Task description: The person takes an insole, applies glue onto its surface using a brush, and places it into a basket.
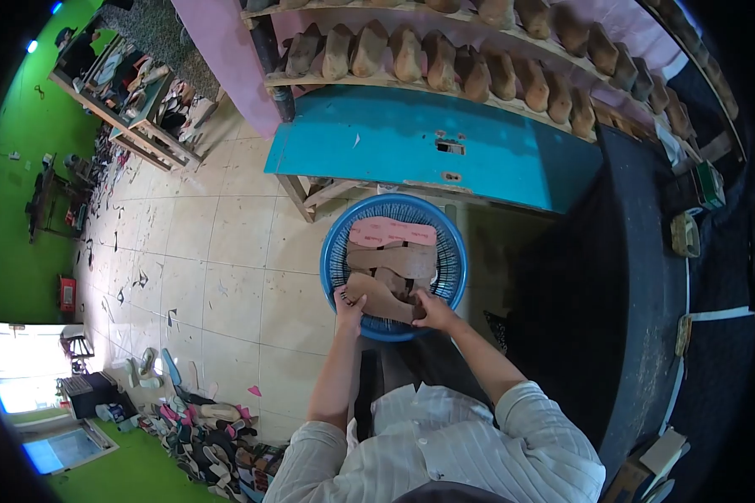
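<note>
A blue round plastic basket [328,267] is in front of me, with shoe insoles inside it. Toward its far side lies a pink insole [393,230] with red print. Below that are tan-brown insoles [401,261], lying partly over one another. At the near side, my left hand [349,311] grips one end of a brown insole [379,297]. My right hand [434,311] closes on that insole's other end, with thumb and fingers pinched together. Darker brown pieces show in the gap behind the held insole, partly covered.
A turquoise bench [369,126] stands beyond the basket, below shelves of wooden shoe lasts [407,54]. To the right is a dark workbench [637,293]. Scraps dot the tiled floor [226,226]. A pile of shoes [210,444] lies at lower left; a person [75,52] is far off at upper left.
</note>
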{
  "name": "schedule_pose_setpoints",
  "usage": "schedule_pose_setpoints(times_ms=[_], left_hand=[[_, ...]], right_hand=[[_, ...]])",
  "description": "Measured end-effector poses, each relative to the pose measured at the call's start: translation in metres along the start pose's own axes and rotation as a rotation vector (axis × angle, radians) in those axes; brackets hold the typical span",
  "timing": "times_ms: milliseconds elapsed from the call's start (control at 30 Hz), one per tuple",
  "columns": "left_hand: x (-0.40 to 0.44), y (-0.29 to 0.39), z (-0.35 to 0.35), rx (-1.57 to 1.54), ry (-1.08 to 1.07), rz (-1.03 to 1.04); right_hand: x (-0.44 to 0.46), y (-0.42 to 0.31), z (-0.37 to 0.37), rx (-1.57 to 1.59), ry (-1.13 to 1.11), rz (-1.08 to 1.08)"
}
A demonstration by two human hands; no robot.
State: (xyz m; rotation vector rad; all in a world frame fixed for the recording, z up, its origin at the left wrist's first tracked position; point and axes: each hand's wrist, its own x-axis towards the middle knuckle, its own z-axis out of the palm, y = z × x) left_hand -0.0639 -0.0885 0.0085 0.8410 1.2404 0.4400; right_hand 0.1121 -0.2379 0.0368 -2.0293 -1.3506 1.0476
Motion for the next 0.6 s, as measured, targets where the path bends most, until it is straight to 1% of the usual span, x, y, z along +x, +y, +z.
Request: schedule_pose_setpoints(times_ms=[67, 100, 167, 200, 267, 333, 367, 433, 533, 600], left_hand=[[0.008, -0.008, 0.002, 0.044, 0.069, -0.011], [0.015, -0.013, 0.002, 0.043, 0.072, -0.012], [0.028, -0.025, 0.001, 0.226, 0.169, 0.027], [0.028, -0.022, 0.004, 0.227, 0.174, 0.024], [0.022, -0.010, 0.013, 0.553, 0.290, 0.029], [0.026, -0.010, 0.015, 0.615, 0.286, 0.033], [0.027, -0.011, 0.016, 0.670, 0.281, 0.044], [0.029, -0.012, 0.018, 0.722, 0.270, 0.056], [0.039, -0.022, 0.015, 0.818, 0.237, 0.070], [0.043, -0.029, 0.011, 0.865, 0.213, 0.065]], right_hand=[[0.003, 0.002, 0.004, -0.014, 0.010, 0.011], [0.008, 0.008, 0.009, -0.022, 0.046, -0.017], [0.016, 0.022, 0.013, -0.030, 0.077, -0.044], [0.019, 0.023, 0.011, -0.031, 0.084, -0.026], [0.025, 0.023, 0.010, -0.023, 0.088, -0.003], [0.029, 0.026, 0.009, -0.015, 0.028, 0.099], [0.030, 0.026, 0.010, -0.012, 0.025, 0.103], [0.034, 0.034, 0.016, -0.087, 0.058, 0.045], [0.039, 0.042, 0.023, -0.129, 0.091, 0.035], [0.041, 0.045, 0.026, -0.082, 0.048, 0.107]])
